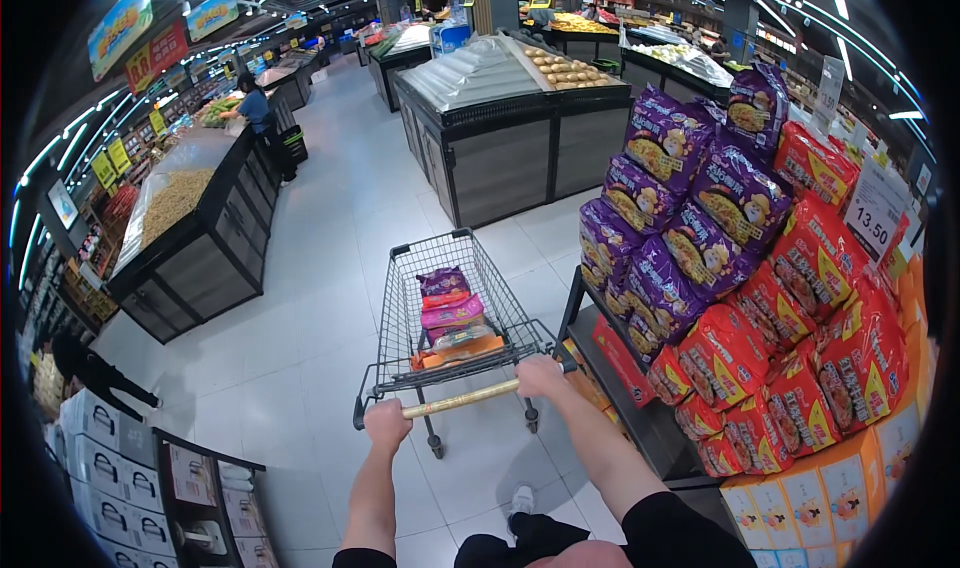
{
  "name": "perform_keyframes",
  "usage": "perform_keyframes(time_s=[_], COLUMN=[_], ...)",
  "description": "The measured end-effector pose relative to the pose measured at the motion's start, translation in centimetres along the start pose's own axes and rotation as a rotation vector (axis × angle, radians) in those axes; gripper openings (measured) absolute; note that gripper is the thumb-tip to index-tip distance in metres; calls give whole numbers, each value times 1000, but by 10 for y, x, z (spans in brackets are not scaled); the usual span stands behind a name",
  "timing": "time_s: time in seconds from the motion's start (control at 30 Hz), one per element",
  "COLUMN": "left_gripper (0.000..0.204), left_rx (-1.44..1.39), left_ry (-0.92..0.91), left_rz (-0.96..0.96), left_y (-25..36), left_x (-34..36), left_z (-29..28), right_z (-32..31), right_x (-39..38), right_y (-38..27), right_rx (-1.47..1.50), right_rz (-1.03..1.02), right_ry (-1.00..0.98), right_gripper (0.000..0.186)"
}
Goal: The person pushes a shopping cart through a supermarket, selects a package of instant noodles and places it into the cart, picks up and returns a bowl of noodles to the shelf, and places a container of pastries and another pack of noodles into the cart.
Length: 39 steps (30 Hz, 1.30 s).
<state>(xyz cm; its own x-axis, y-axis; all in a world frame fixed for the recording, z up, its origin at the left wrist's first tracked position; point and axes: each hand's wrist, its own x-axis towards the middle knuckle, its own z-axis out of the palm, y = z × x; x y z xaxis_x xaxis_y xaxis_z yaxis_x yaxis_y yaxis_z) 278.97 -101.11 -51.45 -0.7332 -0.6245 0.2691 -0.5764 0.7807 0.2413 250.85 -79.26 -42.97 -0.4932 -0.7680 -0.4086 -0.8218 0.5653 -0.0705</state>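
Both my hands grip the yellowish handle bar [462, 399] of a dark wire shopping cart [395, 308]. My left hand [387, 424] is wrapped round the bar's left end. Round its right end, close to the black corner piece, closes my right hand [541, 376]. Inside the basket lie several packages in a row: a purple bag [441, 282] at the far end, a pink pack [452, 314] in the middle and an orange pack [460, 354] nearest the handle. A clear-looking pack between the last two is hard to make out.
Close on the right rises a display of purple noodle packs [690, 238] and red noodle packs [720, 368]. Ahead stands a black produce stand [500, 153]. Another produce stand [205, 238] lines the left, with a person [262, 128] beside it. Stacked boxes [115, 478] are at lower left.
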Motion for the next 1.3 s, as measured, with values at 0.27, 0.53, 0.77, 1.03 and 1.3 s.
perform_keyframes(time_s=[0.27, 0.53, 0.77, 1.03, 1.3], left_gripper=[15, 14, 12, 9, 8], left_rx=[39, -19, -150, -199, -210], left_ry=[-24, 15, 46, -35, -85], left_rz=[86, 186, 305, 385, 461], left_y=[-32, -59, -71, -86, -73], left_x=[84, 179, 269, 346, 403], left_z=[28, 52, 81, 107, 125], right_z=[-30, -48, -62, -91, -97], right_x=[54, 121, 172, 207, 235], right_y=[-7, -9, 0, -17, 3], right_rx=[11, 54, 29, 54, 143], right_rz=[37, 119, 278, 411, 528], right_ry=[0, -7, 4, -34, -45], right_gripper=[23, 27, 28, 26, 27])
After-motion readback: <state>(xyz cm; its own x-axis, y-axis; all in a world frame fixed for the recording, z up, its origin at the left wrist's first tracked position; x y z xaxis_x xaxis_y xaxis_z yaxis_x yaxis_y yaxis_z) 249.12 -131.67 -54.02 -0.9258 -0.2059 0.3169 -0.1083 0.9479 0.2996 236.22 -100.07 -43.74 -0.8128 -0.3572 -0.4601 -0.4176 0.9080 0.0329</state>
